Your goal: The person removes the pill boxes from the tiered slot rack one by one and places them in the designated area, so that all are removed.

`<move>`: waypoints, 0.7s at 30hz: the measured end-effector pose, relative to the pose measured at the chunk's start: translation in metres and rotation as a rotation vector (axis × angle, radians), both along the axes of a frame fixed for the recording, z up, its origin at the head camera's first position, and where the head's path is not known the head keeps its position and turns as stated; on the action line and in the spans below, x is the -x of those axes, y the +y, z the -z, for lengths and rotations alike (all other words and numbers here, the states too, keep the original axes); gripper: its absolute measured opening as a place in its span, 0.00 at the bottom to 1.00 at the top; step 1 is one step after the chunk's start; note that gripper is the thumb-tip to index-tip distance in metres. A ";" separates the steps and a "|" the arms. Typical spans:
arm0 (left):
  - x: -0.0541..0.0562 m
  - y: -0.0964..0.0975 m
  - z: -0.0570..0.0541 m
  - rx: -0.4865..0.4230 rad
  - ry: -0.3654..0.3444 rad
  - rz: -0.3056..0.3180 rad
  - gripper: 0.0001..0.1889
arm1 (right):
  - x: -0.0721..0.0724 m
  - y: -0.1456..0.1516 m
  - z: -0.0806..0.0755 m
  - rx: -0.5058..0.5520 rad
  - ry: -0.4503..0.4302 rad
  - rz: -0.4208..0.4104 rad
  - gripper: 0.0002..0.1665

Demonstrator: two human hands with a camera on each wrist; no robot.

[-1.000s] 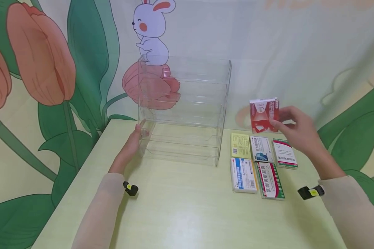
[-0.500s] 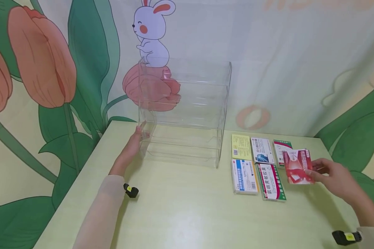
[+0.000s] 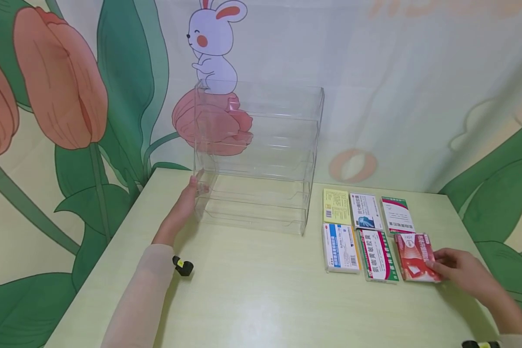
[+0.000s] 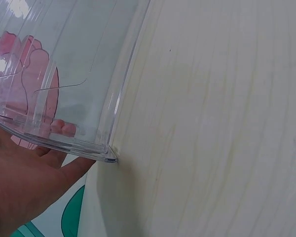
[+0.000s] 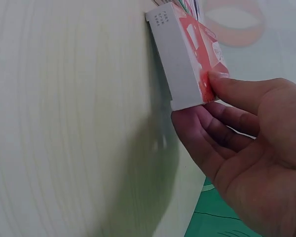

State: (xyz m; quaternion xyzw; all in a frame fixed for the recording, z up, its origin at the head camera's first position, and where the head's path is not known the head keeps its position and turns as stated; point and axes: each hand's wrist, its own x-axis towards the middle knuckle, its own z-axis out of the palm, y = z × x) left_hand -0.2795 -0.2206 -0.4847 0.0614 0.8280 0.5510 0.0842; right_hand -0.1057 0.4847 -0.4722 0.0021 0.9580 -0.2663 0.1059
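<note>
My left hand [image 3: 181, 205] rests against the left side of a clear acrylic rack [image 3: 254, 220] with several tiers. In the left wrist view, its fingers press along the rack's side wall [image 4: 49, 144], and two fingertips show through the plastic. On the right, my right hand [image 3: 465, 273] pinches a red medicine box [image 3: 415, 256] by its near right edge. The right wrist view has the thumb on the printed face and fingers beneath the box's white side [image 5: 175, 59]. The box sits low at the table, tilted slightly; whether it fully rests there I cannot tell.
Beside the red box lie several medicine boxes in two rows: yellow [image 3: 336, 205], white with a blue picture [image 3: 366, 211], green-and-magenta edged [image 3: 398, 215], blue-and-white [image 3: 340, 247] and another green-and-magenta one [image 3: 377, 254]. A printed cloth [image 3: 400, 96] hangs behind the pale table [image 3: 252, 299].
My right hand has carried the red box from above the rows rightward, toward me and down, to beside the front row. My left hand stays at the rack.
</note>
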 end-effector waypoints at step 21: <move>0.001 0.001 0.002 0.005 -0.018 -0.011 0.37 | 0.014 -0.002 0.003 0.112 -0.201 0.039 0.29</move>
